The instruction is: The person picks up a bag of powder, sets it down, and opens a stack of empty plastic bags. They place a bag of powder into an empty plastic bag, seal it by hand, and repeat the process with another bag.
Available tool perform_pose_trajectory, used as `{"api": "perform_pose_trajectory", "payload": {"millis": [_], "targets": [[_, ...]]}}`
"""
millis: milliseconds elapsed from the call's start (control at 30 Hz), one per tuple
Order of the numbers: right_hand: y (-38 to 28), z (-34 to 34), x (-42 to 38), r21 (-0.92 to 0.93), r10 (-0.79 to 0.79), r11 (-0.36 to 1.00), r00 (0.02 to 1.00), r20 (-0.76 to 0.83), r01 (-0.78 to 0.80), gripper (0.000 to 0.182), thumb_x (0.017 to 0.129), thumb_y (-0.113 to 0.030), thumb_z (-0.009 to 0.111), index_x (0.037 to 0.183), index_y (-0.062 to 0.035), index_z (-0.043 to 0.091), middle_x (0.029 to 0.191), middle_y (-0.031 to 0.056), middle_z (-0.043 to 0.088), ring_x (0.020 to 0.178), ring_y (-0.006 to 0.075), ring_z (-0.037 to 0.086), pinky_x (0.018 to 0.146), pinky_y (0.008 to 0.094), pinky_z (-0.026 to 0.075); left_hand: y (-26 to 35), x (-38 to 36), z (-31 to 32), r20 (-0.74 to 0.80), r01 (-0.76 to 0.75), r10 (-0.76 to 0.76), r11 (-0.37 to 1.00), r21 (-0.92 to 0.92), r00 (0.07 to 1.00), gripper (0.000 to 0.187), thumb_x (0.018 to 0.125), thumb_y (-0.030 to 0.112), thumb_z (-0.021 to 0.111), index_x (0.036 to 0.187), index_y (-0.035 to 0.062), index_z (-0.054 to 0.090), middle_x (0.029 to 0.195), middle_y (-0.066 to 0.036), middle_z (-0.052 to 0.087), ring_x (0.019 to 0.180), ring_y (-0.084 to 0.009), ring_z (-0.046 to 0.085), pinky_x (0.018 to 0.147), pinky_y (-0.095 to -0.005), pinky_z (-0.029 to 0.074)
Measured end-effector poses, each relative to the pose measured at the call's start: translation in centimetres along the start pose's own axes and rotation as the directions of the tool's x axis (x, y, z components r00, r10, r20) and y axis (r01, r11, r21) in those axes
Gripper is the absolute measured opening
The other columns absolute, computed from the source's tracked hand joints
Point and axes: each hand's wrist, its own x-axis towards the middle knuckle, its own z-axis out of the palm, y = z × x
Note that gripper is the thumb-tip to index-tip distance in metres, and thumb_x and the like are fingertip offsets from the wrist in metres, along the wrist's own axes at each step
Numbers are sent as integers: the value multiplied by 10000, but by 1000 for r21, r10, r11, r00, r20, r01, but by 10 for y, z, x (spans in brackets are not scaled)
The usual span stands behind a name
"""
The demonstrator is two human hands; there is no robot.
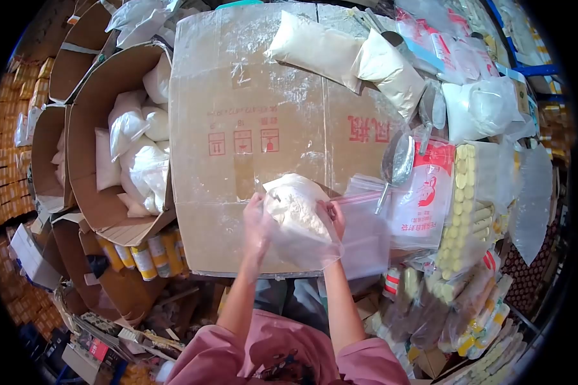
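Note:
A clear plastic bag with pale powder [298, 210] is held over the front part of the cardboard-covered table [225, 173]. My left hand [257, 221] grips the bag's left side, its fingers partly behind the plastic. On the right side, my right hand [334, 218] has its fingers closed on the bag's edge. The bag's loose plastic hangs toward me between my wrists. Right of my right hand lie flat clear bags [366, 234] and a metal scoop [398, 160].
Two filled powder bags [318, 51] [388, 74] lie at the back right. An open carton [83, 147] with white bags stands left. Red-and-white packaging [424, 205] and yellow rolls [461, 205] are at the right.

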Motion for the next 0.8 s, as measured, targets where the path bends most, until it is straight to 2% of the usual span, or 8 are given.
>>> {"api": "perform_pose_trajectory", "payload": {"millis": [67,167,233,300,433,533,767,800], "targets": [[3,-1,-4,5,11,1000,998,-59,-11,178,912,-170,686,849,-34,592,857,-7,605,780,71,544,690,225,454,-22,0,-4,-222,-48,105,969,244,969,196,807,8,562,992,6,624,961,-69,632,879,-186,607,763,-292,491],[13,3,-14,-281,-71,959,985,-157,24,227,923,-224,695,854,-49,570,767,-24,593,688,58,517,604,239,428,-5,-27,-1,-289,20,37,981,191,957,175,802,-2,574,966,34,623,899,-37,628,788,-143,606,717,-267,503],[19,-7,-18,-15,228,973,964,-136,-232,217,919,-238,695,906,-36,617,830,26,657,750,98,606,664,259,494,11,-39,-18,-66,286,-291,955,-80,954,205,822,-8,572,1007,47,640,991,-54,628,851,-132,608,754,-269,509],[15,-4,-33,429,436,817,900,-21,-386,227,927,-244,683,971,-24,652,881,48,688,797,117,650,706,260,525,13,-48,-16,-116,284,-299,950,-126,947,203,847,-3,558,1023,55,639,1019,-54,624,883,-133,606,764,-283,513],[-33,4,-63,376,442,809,889,115,-451,297,957,-267,653,1116,-18,680,985,54,708,902,127,675,789,254,532,-11,-54,-12,-171,159,-239,910,-383,956,165,902,27,524,1038,65,609,940,-29,634,820,-111,607,714,-287,520],[-33,1,-63,309,452,838,889,66,-449,259,965,-294,643,995,-42,691,945,29,702,871,96,654,762,253,520,-19,-50,-3,-287,225,-294,942,-249,912,162,893,45,533,1047,77,574,931,-14,619,811,-90,586,688,-265,499],[6,23,-38,275,98,961,958,-271,-21,305,979,-319,627,760,-116,564,782,-36,603,716,50,519,672,237,445,-14,-16,30,-166,-164,158,986,-19,973,182,824,51,556,1006,39,544,857,-23,572,775,-142,545,722,-280,466],[16,22,-32,245,30,969,957,-288,44,304,979,-310,628,759,-113,554,779,-35,592,722,48,511,678,234,438,-1,-18,30,-138,-178,212,958,225,967,206,816,62,573,1018,25,553,871,-65,577,837,-164,553,783,-286,460]]}}
